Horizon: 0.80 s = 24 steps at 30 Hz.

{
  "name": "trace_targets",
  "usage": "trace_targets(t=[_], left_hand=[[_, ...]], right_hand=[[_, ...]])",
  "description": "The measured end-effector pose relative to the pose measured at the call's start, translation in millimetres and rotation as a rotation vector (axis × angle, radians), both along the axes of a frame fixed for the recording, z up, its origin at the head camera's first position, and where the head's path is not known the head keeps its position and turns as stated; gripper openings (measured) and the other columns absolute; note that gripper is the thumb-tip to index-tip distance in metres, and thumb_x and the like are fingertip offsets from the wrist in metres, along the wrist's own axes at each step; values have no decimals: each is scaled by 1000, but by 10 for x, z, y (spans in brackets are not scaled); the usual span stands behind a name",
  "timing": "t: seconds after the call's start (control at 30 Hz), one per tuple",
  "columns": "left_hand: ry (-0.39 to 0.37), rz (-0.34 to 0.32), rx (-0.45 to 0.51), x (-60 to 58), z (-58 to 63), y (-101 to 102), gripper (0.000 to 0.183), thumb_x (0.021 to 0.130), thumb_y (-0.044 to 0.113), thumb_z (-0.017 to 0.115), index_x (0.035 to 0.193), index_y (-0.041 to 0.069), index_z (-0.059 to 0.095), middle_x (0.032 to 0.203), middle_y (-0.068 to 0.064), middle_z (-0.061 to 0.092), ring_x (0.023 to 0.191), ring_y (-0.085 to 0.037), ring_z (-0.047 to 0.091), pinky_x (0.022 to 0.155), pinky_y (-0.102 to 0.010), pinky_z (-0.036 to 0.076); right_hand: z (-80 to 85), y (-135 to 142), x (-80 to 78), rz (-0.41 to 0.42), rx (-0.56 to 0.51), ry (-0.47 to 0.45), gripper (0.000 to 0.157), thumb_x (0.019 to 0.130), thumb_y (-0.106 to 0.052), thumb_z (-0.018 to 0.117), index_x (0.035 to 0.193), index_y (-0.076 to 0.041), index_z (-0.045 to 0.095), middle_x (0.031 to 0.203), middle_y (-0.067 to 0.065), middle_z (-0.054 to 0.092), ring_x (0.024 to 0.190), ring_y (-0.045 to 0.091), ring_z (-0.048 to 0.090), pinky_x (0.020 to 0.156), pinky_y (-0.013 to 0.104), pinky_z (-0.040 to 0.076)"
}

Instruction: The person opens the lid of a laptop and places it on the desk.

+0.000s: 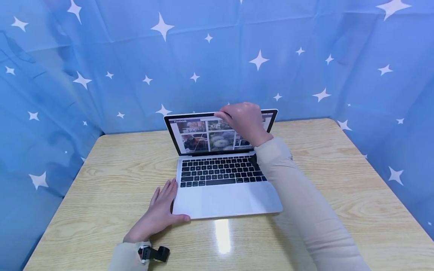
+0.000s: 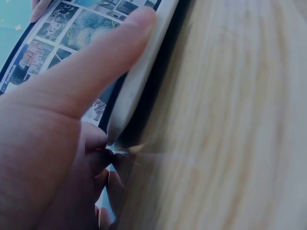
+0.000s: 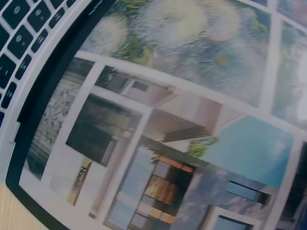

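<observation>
A silver laptop (image 1: 223, 201) with black keys stands unfolded on the wooden table. Photo tiles and the word Facebook show on its lit screen (image 1: 193, 137). My right hand (image 1: 245, 120) grips the screen's top edge, thumb on the front side and the other fingers hidden behind. At the laptop's front left corner my left hand (image 1: 159, 212) rests, its fingers extended along the left side and its thumb at the front edge. The left wrist view shows this thumb (image 2: 105, 57) lying straight against the edge. In the right wrist view the screen (image 3: 182, 115) fills most of the picture, no fingers visible.
A light wooden table (image 1: 112, 180) lies under the laptop. Behind and beside it hangs a blue curtain (image 1: 210, 60) with white stars. The left sleeve has a black strap (image 1: 154, 253) at the wrist. A bright reflection lies in front of the laptop.
</observation>
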<state>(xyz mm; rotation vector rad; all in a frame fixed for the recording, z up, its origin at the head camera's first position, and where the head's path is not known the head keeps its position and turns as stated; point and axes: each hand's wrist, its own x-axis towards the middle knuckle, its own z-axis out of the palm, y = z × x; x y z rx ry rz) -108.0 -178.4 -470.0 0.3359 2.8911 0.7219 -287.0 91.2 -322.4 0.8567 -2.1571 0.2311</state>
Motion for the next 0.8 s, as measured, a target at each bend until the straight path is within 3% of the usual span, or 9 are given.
trace_targets(t=[0.33, 0.5, 0.63, 0.8], left_hand=[[13, -12, 12, -3, 6, -11, 120, 58, 73, 59, 142, 2, 10, 148, -12, 8, 135, -27, 1, 105, -47, -7], [9, -1, 7, 0, 7, -11, 121, 58, 74, 58, 142, 4, 10, 148, -10, 8, 135, -26, 0, 105, -47, -7], [5, 4, 2, 4, -3, -2, 121, 57, 75, 58, 143, 4, 10, 148, -9, 8, 135, -24, 0, 106, -46, -6], [0, 5, 7, 2, 1, 8, 121, 57, 74, 59, 143, 4, 10, 148, -9, 7, 135, -25, -1, 106, -46, -7]], right_hand=[[-27, -16, -71, 24, -42, 48, 35, 87, -46, 49, 81, -21, 73, 65, -3, 66, 50, 10, 54, 42, 25, 33], [-45, -48, -101, 35, -81, 76, 32, 87, -44, 52, 83, -20, 73, 71, -3, 68, 55, 11, 57, 44, 25, 29], [-79, -70, -124, 39, -122, 66, 27, 87, -40, 53, 92, -21, 72, 77, -2, 69, 62, 12, 57, 48, 27, 26], [-124, -64, -157, 15, -129, 28, 28, 89, -37, 51, 109, -25, 65, 87, -2, 69, 74, 14, 57, 58, 30, 33]])
